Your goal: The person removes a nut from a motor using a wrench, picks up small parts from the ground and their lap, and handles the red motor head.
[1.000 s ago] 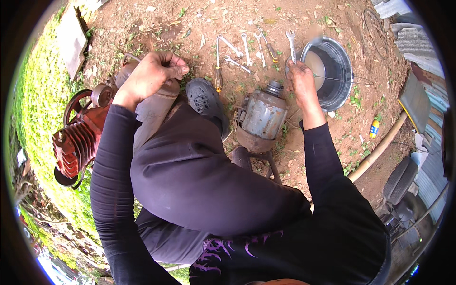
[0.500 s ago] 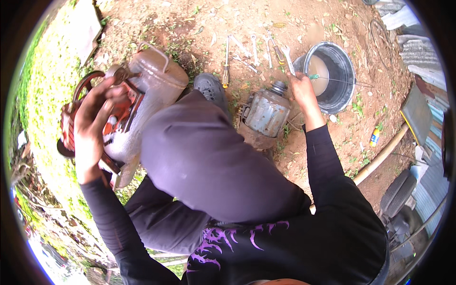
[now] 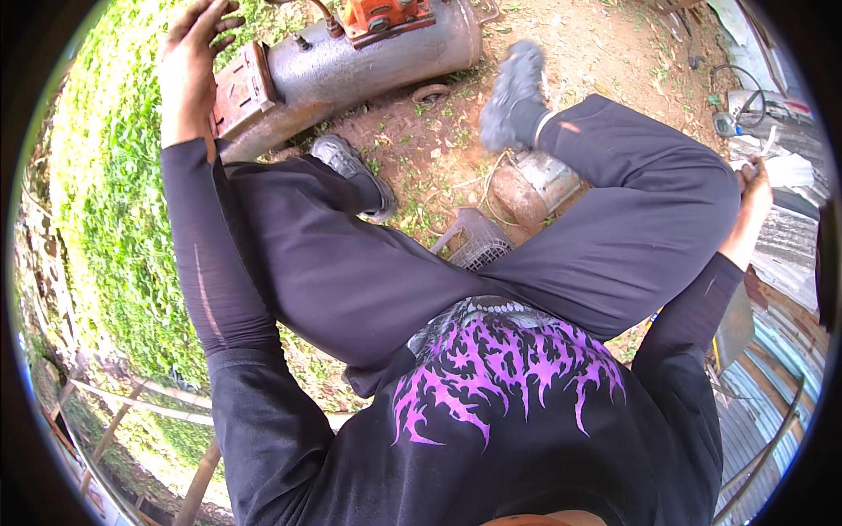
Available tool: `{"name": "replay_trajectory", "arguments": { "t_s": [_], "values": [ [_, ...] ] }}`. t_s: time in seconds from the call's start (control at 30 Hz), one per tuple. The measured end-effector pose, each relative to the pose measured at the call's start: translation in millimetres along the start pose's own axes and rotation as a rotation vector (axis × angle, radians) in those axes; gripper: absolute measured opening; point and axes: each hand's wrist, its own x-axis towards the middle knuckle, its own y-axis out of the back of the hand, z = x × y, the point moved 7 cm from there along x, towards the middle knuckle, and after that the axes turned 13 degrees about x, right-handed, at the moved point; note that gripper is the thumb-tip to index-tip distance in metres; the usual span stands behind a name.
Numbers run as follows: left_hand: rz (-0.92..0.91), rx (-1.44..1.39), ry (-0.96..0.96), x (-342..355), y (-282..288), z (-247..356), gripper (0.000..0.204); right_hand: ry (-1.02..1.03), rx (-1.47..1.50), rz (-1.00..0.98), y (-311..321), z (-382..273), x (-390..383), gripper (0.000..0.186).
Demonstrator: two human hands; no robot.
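Observation:
At the upper left my left hand is raised with its fingers apart and nothing in them. It is beside the rusty red plate at the end of a grey metal tank; whether they touch I cannot tell. An orange-red machine part is mounted on the tank. Out at the far right, beyond my knee, my right hand is closed around a wrench, whose pale end sticks up past the fingers. A rusty grey motor lies partly behind my right leg.
A grey mesh cover lies on the dirt between my legs. My right shoe looks blurred beside the motor; my left shoe is near the tank. Corrugated metal sheets line the right side, grass the left.
The view has swung, and the bucket and laid-out tools have left it. My legs are now spread apart. The right hand, still closed on the wrench, is farther right; the left hand is higher.

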Motion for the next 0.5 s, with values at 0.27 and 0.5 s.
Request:
{"name": "replay_trajectory", "arguments": {
  "t_s": [0.27,0.5],
  "values": [
    [0.170,0.166,-0.095,-19.4,-36.5,49.5,0.033,0.167,0.200,-0.302,-69.0,-100.9,-130.9,0.027],
    [0.193,0.285,-0.237,19.0,-47.9,59.8,0.042,-0.025,0.222,-0.657,-172.8,-30.5,-145.0,0.027]
  ]
}}
